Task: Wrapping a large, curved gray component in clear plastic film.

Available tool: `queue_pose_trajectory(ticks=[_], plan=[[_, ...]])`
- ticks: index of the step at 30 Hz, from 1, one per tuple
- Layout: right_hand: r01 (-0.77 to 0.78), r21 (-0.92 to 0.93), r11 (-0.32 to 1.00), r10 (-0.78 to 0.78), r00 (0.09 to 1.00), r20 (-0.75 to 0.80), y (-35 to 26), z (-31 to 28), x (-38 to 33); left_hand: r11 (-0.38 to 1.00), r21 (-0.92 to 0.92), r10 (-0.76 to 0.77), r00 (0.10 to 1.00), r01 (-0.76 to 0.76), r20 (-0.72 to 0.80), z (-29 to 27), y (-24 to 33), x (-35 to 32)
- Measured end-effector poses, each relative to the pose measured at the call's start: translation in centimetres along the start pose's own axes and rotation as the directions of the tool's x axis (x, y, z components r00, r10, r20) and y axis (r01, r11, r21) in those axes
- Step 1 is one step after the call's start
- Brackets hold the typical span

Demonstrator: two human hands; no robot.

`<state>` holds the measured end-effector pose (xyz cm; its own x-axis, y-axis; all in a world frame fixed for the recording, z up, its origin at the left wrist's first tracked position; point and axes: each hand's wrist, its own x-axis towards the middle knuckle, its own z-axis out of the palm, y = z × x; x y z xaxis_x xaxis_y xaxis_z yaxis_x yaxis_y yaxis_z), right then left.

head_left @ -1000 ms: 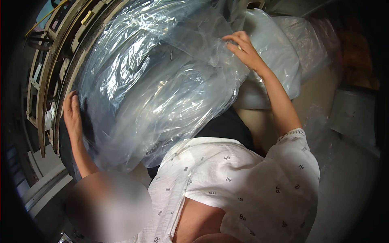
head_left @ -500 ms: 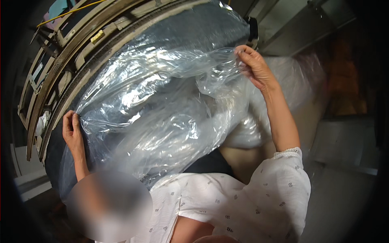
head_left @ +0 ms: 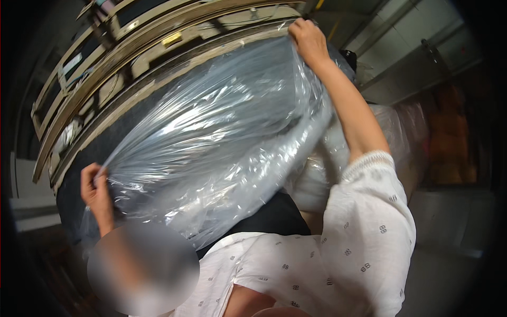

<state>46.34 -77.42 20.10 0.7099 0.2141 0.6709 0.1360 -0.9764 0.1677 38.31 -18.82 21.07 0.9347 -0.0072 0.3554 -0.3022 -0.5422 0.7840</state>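
Observation:
A large sheet of clear plastic film [head_left: 211,121] stretches between my two hands, glossy and creased. At the left, my left hand [head_left: 96,191] pinches one gathered edge of it. Up at the far right, my right hand [head_left: 309,42] grips another edge, its fingers closed near the frame of the machine. Taut folds run from one hand to the other, while the nearer part of the film hangs loose and bunched in front of my body. Beneath it lies a dark flat surface [head_left: 87,153], partly seen through the film.
Along the far side runs a machine frame [head_left: 158,55] with long rails and a small yellow block [head_left: 171,39]. More clear plastic [head_left: 393,127] is heaped to the right, near a brown stack [head_left: 449,132]. A metal panel [head_left: 417,68] stands at the back right.
My right hand has moved up and away toward the machine frame, pulling the film tighter. My left hand has come slightly nearer to me. The view has shifted a little.

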Motion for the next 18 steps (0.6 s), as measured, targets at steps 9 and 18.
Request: queue_pose_trajectory(ticks=[9,18], plan=[[-0.314,0.485,0.816,0.210,0.943,0.256,-12.5,-2.7,0.5,0.939,0.336,-0.014,0.985,0.072,-0.174,-15.4,-1.2,-13.9],[-0.477,0.381,0.792,0.333,0.860,0.386,-10.9,-0.1,1.1,0.908,0.200,-0.372,0.928,0.367,-0.017,-9.5,-3.0,-23.8]])
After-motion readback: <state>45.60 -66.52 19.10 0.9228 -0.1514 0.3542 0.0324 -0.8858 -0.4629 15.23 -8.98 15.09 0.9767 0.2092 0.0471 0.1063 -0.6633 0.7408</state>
